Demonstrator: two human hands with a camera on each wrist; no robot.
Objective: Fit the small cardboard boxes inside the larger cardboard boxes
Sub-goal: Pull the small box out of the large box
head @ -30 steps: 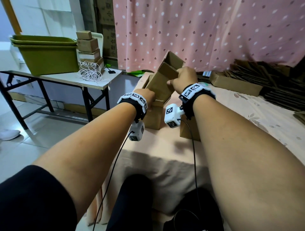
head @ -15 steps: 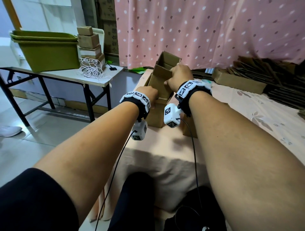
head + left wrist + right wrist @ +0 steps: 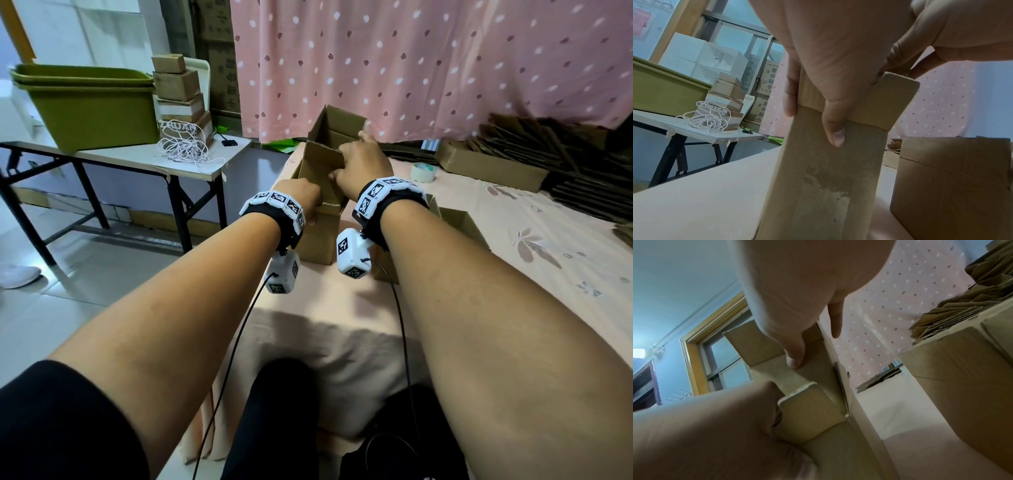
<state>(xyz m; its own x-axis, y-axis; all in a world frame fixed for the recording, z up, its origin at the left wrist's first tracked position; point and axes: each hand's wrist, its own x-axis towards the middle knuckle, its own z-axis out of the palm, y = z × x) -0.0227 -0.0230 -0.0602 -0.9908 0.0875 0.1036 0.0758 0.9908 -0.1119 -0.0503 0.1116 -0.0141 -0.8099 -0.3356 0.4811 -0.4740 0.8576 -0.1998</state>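
A larger brown cardboard box (image 3: 320, 240) (image 3: 824, 178) stands upright at the left front corner of the table with the peach cloth (image 3: 342, 301). My left hand (image 3: 303, 200) (image 3: 813, 120) grips its near top flap, thumb on the outer face. A smaller open cardboard box (image 3: 337, 137) (image 3: 812, 356) sits tilted in the larger box's mouth, its open end facing up and away. My right hand (image 3: 356, 161) (image 3: 816, 345) holds it, thumb on one wall and fingers over the far side. The small box's lower part is hidden inside the larger one.
Another open cardboard box (image 3: 459, 222) (image 3: 951, 186) stands just right of my right wrist. Behind it are a tape roll (image 3: 423, 172), a long low box (image 3: 493, 164) and piles of flat cardboard (image 3: 582, 171). A side table on the left carries green tubs (image 3: 92, 113), stacked small boxes (image 3: 178, 89) and white cord (image 3: 181, 147).
My right hand has shifted the small box slightly left and lower in the larger box's mouth. The left hand has kept its grip on the flap.
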